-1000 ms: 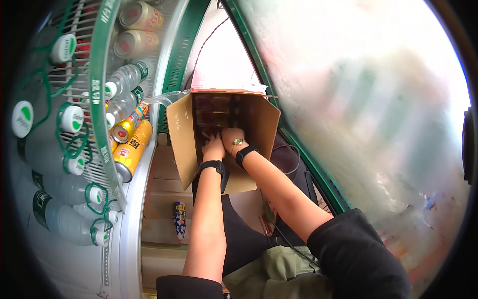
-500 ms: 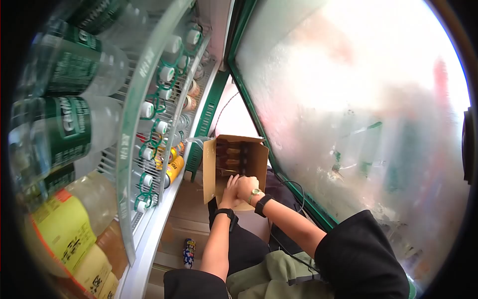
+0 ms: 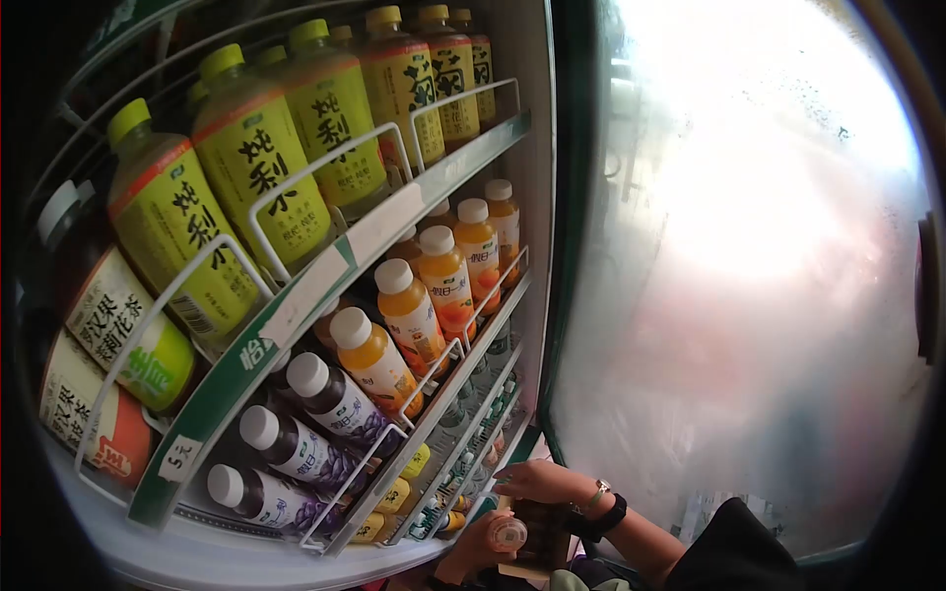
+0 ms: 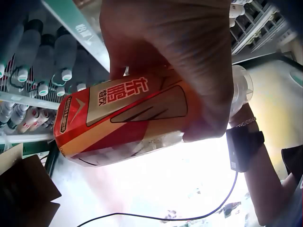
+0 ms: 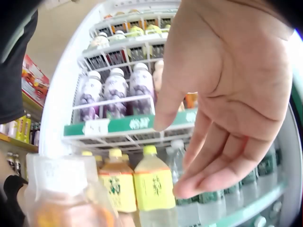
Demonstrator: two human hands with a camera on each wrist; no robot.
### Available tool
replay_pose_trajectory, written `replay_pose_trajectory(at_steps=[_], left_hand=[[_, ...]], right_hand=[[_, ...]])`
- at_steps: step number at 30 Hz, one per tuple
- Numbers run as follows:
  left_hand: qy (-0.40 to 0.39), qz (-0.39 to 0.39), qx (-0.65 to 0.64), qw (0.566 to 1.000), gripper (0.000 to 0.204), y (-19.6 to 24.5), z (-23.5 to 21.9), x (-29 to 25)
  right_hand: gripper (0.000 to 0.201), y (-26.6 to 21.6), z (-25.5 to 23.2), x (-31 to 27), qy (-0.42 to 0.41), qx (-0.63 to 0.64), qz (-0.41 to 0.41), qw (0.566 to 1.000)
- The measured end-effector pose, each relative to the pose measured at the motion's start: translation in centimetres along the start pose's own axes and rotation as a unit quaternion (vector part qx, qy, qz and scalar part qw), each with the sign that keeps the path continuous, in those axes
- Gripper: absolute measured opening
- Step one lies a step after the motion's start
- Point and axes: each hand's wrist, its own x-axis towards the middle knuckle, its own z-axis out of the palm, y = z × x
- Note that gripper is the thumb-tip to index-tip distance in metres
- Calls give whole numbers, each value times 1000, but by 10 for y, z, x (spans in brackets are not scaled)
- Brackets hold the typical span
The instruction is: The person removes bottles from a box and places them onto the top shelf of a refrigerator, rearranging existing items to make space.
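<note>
My left hand (image 3: 475, 548) grips a plastic drink bottle (image 4: 128, 123) with a red, orange and gold label. In the left wrist view the fingers wrap around its upper part, and the translucent cap end points right. The head view shows mainly the bottle's cap end, low in the frame. My right hand (image 3: 540, 482) is just above and right of it, holding nothing. In the right wrist view the right hand (image 5: 227, 99) hangs loosely bent before the fridge shelves, while the bottle's blurred cap end (image 5: 61, 175) sits at lower left.
An open cardboard box (image 4: 28, 187) stands below the hands. Fridge shelves to the left carry yellow-label bottles (image 3: 261, 177), orange juice bottles (image 3: 448, 286) and purple-label bottles (image 3: 305, 448), behind white wire rails. A fogged glass door (image 3: 729, 295) stands open at the right.
Both hands have come out of the cardboard box, and the left now holds a bottle. The right hand has opened out. The head view has swung up to the higher shelves.
</note>
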Motion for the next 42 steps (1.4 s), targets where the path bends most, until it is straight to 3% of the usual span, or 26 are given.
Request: replay_pose_trajectory(at_steps=[3, 4, 5, 6, 8, 10, 12, 15, 17, 20, 21, 22, 24, 26, 28, 29, 30, 32, 34, 35, 36, 38, 39, 40, 41, 42], left_hand=[[25, -22, -20, 999, 69, 28, -48, -12], [26, -74, -38, 996, 72, 99, -80, -8], [24, -39, -15, 999, 71, 118, -99, -11], [24, -5, 3, 1000, 70, 134, -117, -17], [4, 63, 95, 993, 65, 209, -154, -19], [21, 102, 90, 991, 74, 255, -172, -26], [111, 125, 96, 981, 64, 313, -178, -26], [193, 113, 12, 975, 67, 369, -183, -30], [221, 112, -34, 968, 69, 415, -182, -25], [262, 199, 19, 944, 71, 453, -198, -4], [271, 218, 57, 936, 67, 468, -201, 4], [280, 237, 93, 926, 63, 482, -201, 12], [284, 267, 163, 906, 51, 504, -202, 28], [271, 285, 208, 896, 39, 518, -206, 43], [263, 256, 222, 904, 39, 536, -208, 53], [264, 261, 226, 901, 39, 543, -207, 59], [269, 276, 249, 888, 39, 549, -204, 65], [275, 296, 271, 873, 40, 564, -210, 77], [160, 316, 451, 819, 58, 584, -226, 92], [147, 272, 420, 854, 60, 596, -232, 101], [147, 276, 421, 851, 60, 606, -241, 107], [170, 189, 267, 930, 57, 621, -268, 115], [241, 201, 351, 882, 44, 629, -281, 121], [242, 202, 353, 881, 44, 630, -291, 126], [311, 191, 602, 710, 39, 625, -302, 134], [351, 163, 792, 472, 33, 619, -315, 145]], right_hand=[[38, -60, -27, -5, 12, -35, -83, 996], [39, -73, -32, -8, -15, -29, -114, 993], [41, -101, -40, -16, -66, -33, -116, 991], [41, -117, -44, -19, -62, -34, -124, 990], [44, -143, -48, -26, -113, 18, -267, 957], [49, -181, -57, -37, -119, 26, -329, 936], [60, -206, -60, -39, -90, 24, -417, 904], [72, -242, -70, -42, -53, -30, -449, 891], [80, -262, -75, -38, -70, 31, -465, 882], [95, -288, -86, -42, -74, 109, -507, 852], [101, -300, -88, -49, -36, 84, -521, 848], [96, -310, -89, -51, 48, 16, -539, 841], [86, -329, -98, -54, 98, 33, -485, 868], [73, -340, -107, -47, 95, 105, -490, 860], [71, -350, -117, -42, 124, 135, -523, 832], [69, -357, -122, -36, 161, 132, -564, 799], [66, -360, -129, -37, 152, 169, -535, 813], [64, -372, -136, -32, 167, 230, -560, 778], [57, -380, -143, -28, 205, 271, -563, 753], [54, -385, -145, -26, 201, 308, -577, 729], [51, -389, -147, -23, 195, 346, -589, 704], [45, -396, -158, -18, 220, 386, -590, 674], [40, -398, -166, -16, 214, 409, -587, 665], [52, -398, -179, -10, 172, 448, -590, 649], [50, -397, -186, -11, 181, 452, -582, 651], [48, -395, -192, -12, 191, 456, -574, 653]])
